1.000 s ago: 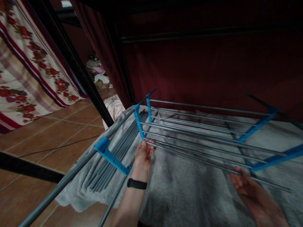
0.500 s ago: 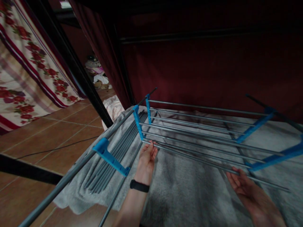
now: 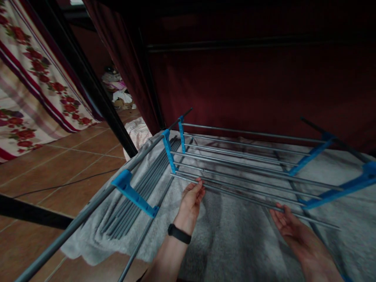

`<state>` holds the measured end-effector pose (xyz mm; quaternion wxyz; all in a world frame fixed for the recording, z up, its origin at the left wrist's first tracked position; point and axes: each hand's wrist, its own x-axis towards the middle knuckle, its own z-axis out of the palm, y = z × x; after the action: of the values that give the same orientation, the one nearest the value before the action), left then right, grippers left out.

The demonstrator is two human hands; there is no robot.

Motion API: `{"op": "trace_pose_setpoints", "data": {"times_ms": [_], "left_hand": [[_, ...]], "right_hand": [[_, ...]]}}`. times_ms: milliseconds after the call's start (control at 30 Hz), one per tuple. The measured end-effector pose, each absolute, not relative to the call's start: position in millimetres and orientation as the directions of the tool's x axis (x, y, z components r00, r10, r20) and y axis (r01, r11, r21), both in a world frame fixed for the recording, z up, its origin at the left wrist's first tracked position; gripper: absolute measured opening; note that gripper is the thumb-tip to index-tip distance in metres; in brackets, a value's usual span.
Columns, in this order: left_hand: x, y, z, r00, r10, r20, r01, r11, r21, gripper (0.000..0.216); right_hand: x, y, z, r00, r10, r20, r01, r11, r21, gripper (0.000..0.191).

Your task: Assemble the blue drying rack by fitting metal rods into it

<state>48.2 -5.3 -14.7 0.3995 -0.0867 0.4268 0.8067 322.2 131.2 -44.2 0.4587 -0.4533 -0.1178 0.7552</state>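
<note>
A loose grey metal rod (image 3: 241, 194) runs between my hands, its left end beside the foot of a blue plastic bracket (image 3: 169, 152). My left hand (image 3: 192, 197), with a black band on the wrist, pinches the rod near that left end. Toward the other end, my right hand (image 3: 289, 227) grips it between thumb and fingers. Behind the rod stands a rack frame with several crossbars (image 3: 252, 169) joined to blue brackets on both sides. Another blue bracket (image 3: 136, 197) sits nearer on the left, between an upper pole (image 3: 78, 222) and a lower pole (image 3: 138, 248).
Several grey rods (image 3: 141, 188) lie bundled on the grey blanket (image 3: 229, 243), left of the frame. A black metal post (image 3: 96, 94) rises at left, beside a dark red curtain (image 3: 235, 86). Tiled floor (image 3: 70, 164) with a thin cable lies beyond, near a floral cloth (image 3: 38, 78).
The rod has shifted left, its left end now sticking out past the bracket's foot. My left hand sits farther right along it, and my right hand has moved slightly left.
</note>
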Motion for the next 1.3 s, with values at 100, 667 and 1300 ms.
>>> {"op": "trace_pose_setpoints", "data": {"times_ms": [100, 667, 1300], "left_hand": [[57, -3, -18, -0.634, 0.605, -0.482, -0.736, -0.278, 0.617, 0.013], [88, 4, -22, -0.507, 0.682, -0.527, -0.747, -0.043, 0.663, 0.021], [47, 0, -1, -0.616, 0.556, -0.559, -0.719, -0.106, 0.687, 0.023]], "right_hand": [[318, 128, -45, -0.184, 0.802, -0.569, -0.581, -0.556, -0.595, 0.013], [282, 107, -46, -0.277, 0.798, -0.535, -0.586, -0.581, -0.565, 0.011], [309, 128, -29, -0.15, 0.841, -0.52, -0.652, -0.479, -0.587, 0.016]]}}
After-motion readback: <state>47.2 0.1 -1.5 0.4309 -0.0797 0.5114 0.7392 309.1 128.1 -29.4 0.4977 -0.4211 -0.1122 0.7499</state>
